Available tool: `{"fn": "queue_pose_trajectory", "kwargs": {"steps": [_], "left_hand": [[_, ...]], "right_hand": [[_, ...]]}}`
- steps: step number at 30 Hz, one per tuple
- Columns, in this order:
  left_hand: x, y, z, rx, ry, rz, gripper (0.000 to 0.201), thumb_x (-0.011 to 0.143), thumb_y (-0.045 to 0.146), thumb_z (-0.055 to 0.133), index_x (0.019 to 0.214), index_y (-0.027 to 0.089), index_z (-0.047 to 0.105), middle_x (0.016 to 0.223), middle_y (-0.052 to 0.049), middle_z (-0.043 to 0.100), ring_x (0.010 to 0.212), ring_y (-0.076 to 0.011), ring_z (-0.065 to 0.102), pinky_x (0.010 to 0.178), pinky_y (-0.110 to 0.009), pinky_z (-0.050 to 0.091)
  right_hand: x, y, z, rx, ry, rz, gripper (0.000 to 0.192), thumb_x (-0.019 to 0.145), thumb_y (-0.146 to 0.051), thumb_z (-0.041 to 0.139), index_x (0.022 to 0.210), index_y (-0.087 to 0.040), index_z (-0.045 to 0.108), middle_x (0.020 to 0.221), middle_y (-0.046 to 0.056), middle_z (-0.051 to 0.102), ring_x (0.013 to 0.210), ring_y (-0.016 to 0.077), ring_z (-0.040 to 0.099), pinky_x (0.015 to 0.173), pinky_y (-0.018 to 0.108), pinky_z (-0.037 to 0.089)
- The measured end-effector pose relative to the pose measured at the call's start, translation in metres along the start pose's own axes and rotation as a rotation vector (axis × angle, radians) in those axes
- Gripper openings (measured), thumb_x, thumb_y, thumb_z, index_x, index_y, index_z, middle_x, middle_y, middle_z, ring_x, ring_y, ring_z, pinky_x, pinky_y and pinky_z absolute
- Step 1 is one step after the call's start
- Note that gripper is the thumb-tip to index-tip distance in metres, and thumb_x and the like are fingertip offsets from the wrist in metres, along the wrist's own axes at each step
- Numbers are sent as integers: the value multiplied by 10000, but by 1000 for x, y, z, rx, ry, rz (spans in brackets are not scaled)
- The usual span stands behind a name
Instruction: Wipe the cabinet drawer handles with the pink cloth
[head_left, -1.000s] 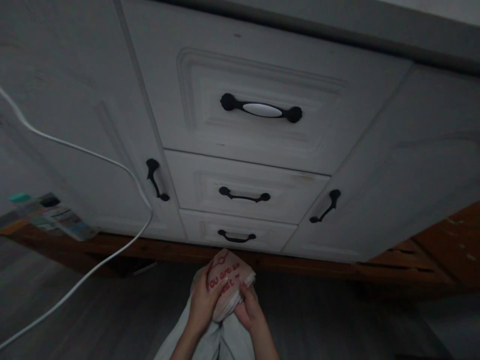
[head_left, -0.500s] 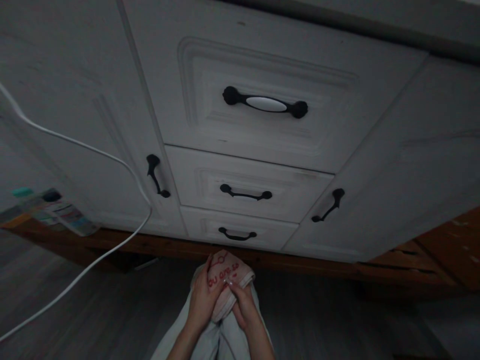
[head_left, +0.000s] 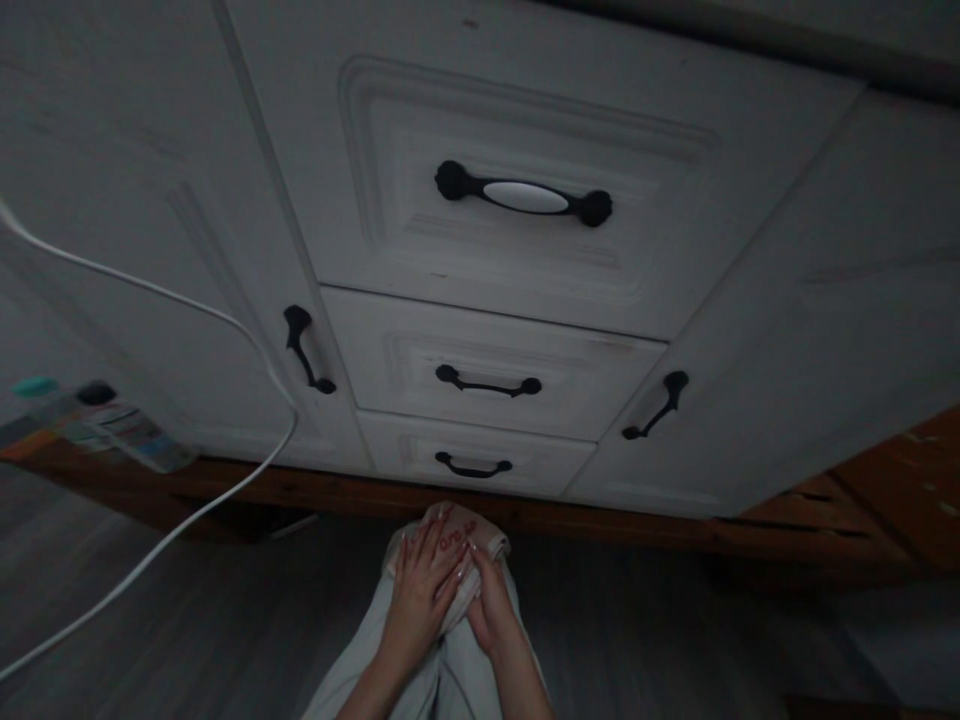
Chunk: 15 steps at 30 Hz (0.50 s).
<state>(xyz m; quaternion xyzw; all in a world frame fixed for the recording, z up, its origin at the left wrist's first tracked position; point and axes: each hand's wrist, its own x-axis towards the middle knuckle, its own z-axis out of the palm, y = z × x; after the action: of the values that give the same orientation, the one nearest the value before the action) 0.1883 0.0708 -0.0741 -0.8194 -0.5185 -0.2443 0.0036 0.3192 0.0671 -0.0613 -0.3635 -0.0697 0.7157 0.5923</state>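
Here the left hand [head_left: 421, 588] and right hand [head_left: 486, 606] clasp a pink cloth [head_left: 480, 532] just below the cabinet's wooden base edge [head_left: 600, 520].

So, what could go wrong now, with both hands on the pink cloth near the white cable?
The pink cloth is pressed only between the left hand and right hand, so it may slip to the floor. The white cable hangs loose nearby and could perhaps snag an arm. The dim light makes the cloth's red lettering hard to read.

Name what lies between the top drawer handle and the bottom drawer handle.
In the head view, the middle drawer handle lies between the top handle and the bottom handle, all on white drawer fronts.
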Motion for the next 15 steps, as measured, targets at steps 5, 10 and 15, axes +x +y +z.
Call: {"fn": "queue_pose_trajectory", "kwargs": {"steps": [5,10,15], "left_hand": [[-2,-3,-1,55,24,60,421,966,277,551,1376,343,622,1580,-207,482,1462,-393,460,1050,-656,507],[-17,1,-10,202,42,194,537,935,257,569,1468,301,524,1552,-68,560,1527,-362,275,1204,-632,245],[-31,10,-21,308,-68,314,796,858,403,667,1573,266,346,1605,4,503,1501,-363,277,1255,-538,41]], "right_hand": [[0,3,2,-28,30,-39,556,714,-408,824,1202,-179,688,1237,108,750,1175,290,693,1084,426,503],[-2,-2,-1,40,-43,80,637,774,-609,726,1230,-166,684,1246,119,744,1215,291,674,1064,439,520],[1,3,-6,-26,-9,21,621,725,-410,833,1265,-163,650,1242,117,747,1194,284,688,1126,434,471]]}}
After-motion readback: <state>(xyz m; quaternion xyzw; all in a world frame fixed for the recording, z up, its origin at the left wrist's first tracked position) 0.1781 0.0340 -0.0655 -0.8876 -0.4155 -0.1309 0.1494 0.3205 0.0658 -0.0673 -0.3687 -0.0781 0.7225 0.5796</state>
